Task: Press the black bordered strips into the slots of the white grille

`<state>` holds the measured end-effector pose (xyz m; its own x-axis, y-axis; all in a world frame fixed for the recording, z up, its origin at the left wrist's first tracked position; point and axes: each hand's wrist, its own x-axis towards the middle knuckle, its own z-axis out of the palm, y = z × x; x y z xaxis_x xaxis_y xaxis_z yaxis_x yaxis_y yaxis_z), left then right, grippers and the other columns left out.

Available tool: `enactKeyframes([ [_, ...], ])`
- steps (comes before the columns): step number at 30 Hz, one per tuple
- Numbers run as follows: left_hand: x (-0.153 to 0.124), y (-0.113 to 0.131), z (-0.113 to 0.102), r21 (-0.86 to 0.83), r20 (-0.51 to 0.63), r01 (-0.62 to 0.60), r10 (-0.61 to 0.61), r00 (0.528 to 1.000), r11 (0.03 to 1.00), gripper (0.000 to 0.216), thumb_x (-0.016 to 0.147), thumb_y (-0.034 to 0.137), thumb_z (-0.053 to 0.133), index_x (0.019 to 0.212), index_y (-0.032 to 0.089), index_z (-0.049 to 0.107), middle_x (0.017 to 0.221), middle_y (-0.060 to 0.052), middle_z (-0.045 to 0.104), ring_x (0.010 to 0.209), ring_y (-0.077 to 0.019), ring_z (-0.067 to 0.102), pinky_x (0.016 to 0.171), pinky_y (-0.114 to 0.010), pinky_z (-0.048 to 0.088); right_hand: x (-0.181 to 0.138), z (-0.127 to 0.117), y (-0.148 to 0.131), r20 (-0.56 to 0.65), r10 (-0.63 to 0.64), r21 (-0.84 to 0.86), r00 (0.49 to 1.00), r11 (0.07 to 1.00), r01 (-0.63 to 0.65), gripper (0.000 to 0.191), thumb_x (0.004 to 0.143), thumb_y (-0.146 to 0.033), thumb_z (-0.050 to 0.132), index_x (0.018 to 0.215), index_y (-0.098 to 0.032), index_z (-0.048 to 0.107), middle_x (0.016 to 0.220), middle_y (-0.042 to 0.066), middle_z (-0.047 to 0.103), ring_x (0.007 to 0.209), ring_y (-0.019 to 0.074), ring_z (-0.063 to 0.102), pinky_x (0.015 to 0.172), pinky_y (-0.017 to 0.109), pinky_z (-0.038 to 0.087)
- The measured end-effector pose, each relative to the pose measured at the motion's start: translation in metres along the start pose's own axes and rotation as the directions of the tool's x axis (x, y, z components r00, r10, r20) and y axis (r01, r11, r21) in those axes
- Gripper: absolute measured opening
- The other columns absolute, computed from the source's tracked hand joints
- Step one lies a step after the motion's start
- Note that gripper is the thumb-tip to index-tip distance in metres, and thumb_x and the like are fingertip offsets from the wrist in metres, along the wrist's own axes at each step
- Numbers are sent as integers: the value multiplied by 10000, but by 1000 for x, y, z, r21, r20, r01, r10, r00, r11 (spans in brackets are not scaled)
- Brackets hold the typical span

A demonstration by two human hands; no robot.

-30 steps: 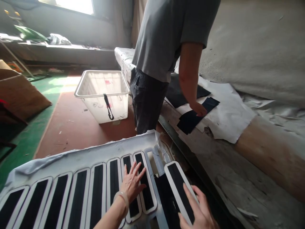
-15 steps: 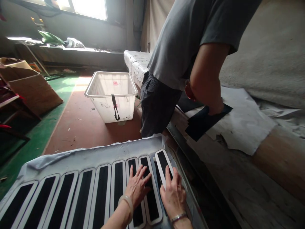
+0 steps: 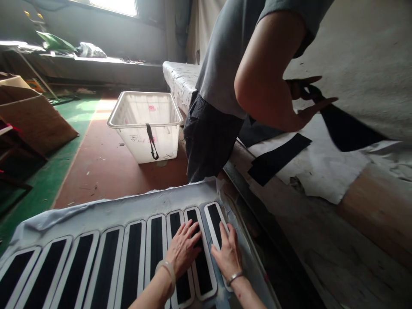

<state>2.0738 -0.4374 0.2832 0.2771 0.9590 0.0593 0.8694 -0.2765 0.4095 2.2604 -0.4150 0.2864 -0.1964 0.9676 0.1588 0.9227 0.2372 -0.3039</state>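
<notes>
Several long black pads with white rims (image 3: 135,262) lie side by side on a pale grey sheet (image 3: 106,212) in front of me. My left hand (image 3: 184,249) lies flat with spread fingers on the pads near the row's right end. My right hand (image 3: 227,253) rests flat on the rightmost pad (image 3: 214,219), fingers together and stretched out. Neither hand grips anything.
A person in a grey shirt (image 3: 231,56) stands close ahead at a bench covered in white paper (image 3: 322,171), lifting a black fabric piece (image 3: 347,128); another black strip (image 3: 277,158) lies there. A clear plastic bin (image 3: 144,124) sits on the red floor. Cardboard (image 3: 32,120) leans at left.
My right hand brought the last pad down into the row and now presses it flat. The person ahead lifted a black fabric piece off the bench.
</notes>
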Motion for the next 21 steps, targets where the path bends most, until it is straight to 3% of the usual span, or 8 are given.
enactKeyframes([
  [4,6,0,2,8,-27,20,-19,999,1000,387,847,313,584,1230,282,547,1399,-14,484,1333,-278,378,1121,-467,329,0,18,1,17,13,80,1000,997,-14,636,758,-111,519,1379,-50,390,1343,198,337,1255,313,402,1052,401,410],
  [7,12,0,6,32,-33,41,-40,999,999,466,873,309,543,1332,269,471,1366,-36,515,1286,-287,421,1075,-466,375,1,19,0,29,21,67,999,997,-23,609,789,-123,498,1378,-23,386,1339,211,350,1246,314,407,1052,406,405],
  [12,18,0,18,50,-53,63,-60,997,997,528,895,297,498,1408,339,379,1468,4,408,1282,-319,401,1049,-525,359,1,11,-13,102,43,-168,994,985,-25,581,828,-164,502,1382,-14,411,1353,225,401,1199,334,448,1012,426,421],
  [16,19,-2,24,57,-49,58,-55,997,997,542,897,327,485,1424,341,359,1497,30,361,1294,-328,380,1051,-528,341,1,9,-22,123,54,-317,991,948,-12,558,875,-222,475,1409,-78,402,1378,224,425,1139,329,501,987,477,410],
  [21,19,-3,25,67,-26,56,-55,998,996,523,914,345,452,1427,341,351,1515,55,316,1320,-335,349,1054,-541,330,-2,11,-19,154,90,-381,984,924,-25,528,910,-202,382,1438,-181,363,1463,156,368,1307,316,370,1028,532,343],
])
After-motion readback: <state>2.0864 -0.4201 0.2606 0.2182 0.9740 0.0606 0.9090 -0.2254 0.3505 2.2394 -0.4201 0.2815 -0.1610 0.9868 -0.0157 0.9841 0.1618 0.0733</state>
